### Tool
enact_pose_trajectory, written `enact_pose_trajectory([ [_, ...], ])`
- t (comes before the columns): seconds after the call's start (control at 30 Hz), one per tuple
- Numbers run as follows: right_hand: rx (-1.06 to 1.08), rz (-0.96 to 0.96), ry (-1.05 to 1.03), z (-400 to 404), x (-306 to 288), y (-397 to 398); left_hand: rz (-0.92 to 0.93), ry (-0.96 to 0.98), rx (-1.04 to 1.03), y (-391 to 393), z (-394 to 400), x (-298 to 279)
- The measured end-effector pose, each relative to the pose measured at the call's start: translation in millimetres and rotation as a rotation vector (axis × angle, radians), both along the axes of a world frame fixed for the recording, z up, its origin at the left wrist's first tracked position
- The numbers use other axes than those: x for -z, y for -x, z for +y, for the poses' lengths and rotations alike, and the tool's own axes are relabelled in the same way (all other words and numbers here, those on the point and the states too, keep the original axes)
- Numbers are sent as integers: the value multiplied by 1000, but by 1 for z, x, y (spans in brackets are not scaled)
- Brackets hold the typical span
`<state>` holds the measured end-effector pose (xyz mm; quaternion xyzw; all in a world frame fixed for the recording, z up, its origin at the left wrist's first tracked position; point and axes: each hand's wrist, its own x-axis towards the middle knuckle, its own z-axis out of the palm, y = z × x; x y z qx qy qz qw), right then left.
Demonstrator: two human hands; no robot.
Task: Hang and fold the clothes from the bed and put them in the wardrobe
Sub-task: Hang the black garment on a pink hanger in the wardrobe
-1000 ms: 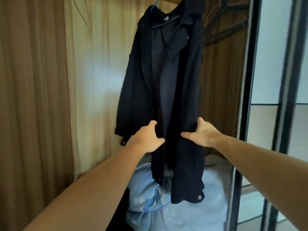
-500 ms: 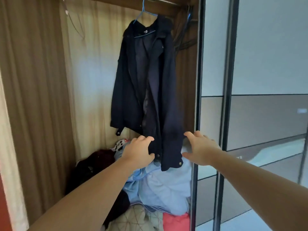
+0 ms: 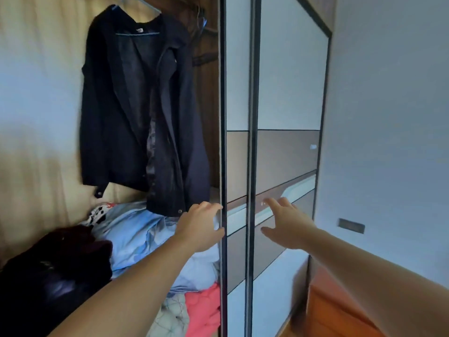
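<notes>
A dark navy jacket [image 3: 136, 113] hangs on a blue hanger [image 3: 137, 33] inside the open wardrobe, upper left. My left hand [image 3: 201, 227] is just below the jacket's hem, its fingers and thumb curled at the black edge of the sliding door [image 3: 223, 117]. It no longer touches the jacket. My right hand [image 3: 285, 222] lies with spread fingers against the second door panel [image 3: 289, 154], to the right of the black frame.
On the wardrobe floor lie a light blue bundle [image 3: 136, 234], a dark garment [image 3: 56, 268], a red cloth [image 3: 204, 310] and a black-and-white item [image 3: 98, 212]. A pale wall [image 3: 388, 117] with a small plate [image 3: 351, 225] stands at the right.
Both hands let go of the jacket's front and moved right. The left one went to the door's edge, the right one onto the door panel. The view swung right and the jacket now hangs free.
</notes>
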<state>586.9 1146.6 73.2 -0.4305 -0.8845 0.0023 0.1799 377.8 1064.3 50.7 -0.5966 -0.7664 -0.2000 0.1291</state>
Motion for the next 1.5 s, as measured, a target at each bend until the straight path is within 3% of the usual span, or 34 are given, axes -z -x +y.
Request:
enact_pose_trajectory([
  [0.27,318,38,128,-98,72,-35,-185,129,359,-16,-27,66],
  [0.57,616,77,149,-249,94,-122,-158,156,682,-121,-91,91],
  [1.03,1242,229,206,-616,154,-240,-30,257,1300,-314,-348,117],
  [1.5,1835,329,216,-861,178,-181,50,390,1908,-385,-560,169],
])
